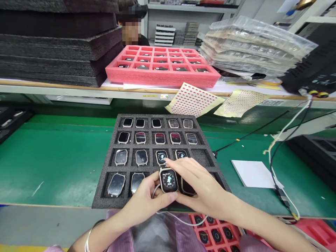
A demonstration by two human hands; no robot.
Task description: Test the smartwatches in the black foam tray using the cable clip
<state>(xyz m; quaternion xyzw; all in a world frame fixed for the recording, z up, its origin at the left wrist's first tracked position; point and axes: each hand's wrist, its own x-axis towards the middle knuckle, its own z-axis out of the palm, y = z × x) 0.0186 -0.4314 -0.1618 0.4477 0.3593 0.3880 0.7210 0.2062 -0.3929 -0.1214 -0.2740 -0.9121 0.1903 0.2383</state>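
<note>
A strapless smartwatch (168,180) with a lit dial is held up over the front of a dark foam tray (101,189). My left hand (151,196) is closed around its left side and underside, thumb on the lower edge. At its right side, my right hand (202,178) grips it, with fingers reaching over the top edge and thumb low on the right. A white cable (183,221) runs from behind the watch and hangs below. More watches, such as a dark-screened one (117,184), lie in the tray's compartments. Two behind my hands also show lit dials.
A pink foam tray (157,77) of parts sits on the shelf, between stacked black foam (52,49) and clear plastic trays (257,45). A white card (253,174) and cables (275,143) are at right. Another pink tray (215,224) is below. A person is behind the shelf.
</note>
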